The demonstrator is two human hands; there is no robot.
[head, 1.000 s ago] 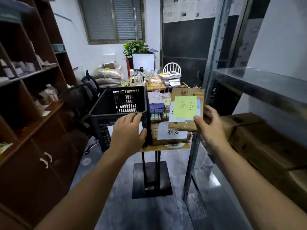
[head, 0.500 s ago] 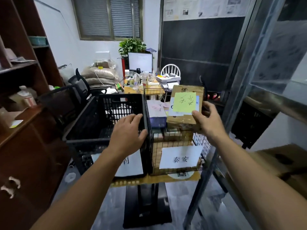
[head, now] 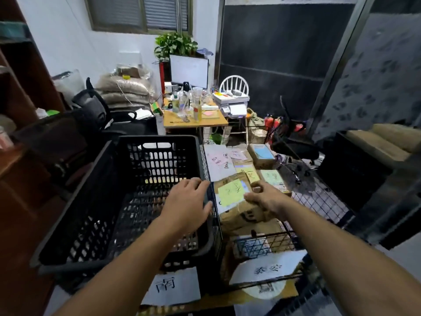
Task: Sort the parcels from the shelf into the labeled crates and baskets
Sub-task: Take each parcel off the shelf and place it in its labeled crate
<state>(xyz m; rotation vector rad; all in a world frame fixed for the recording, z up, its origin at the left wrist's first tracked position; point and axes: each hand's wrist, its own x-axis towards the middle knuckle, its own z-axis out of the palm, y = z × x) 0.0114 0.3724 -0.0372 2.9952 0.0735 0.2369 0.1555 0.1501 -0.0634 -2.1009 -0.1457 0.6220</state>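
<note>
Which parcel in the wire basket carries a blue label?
The small cardboard parcel at the basket's far end, beyond the right hand. Its top label is blue; the nearer parcels show yellow-green, pink or white ones.

Tilted brown parcel [head: 239, 210] in wire basket [head: 323, 201]

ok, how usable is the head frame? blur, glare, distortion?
Head view: strong wide-angle bending at the edges; dim indoor light; monitor blown out white; black crate mesh smeared by motion blur; yellow note on the parcel too soft to read.
</note>
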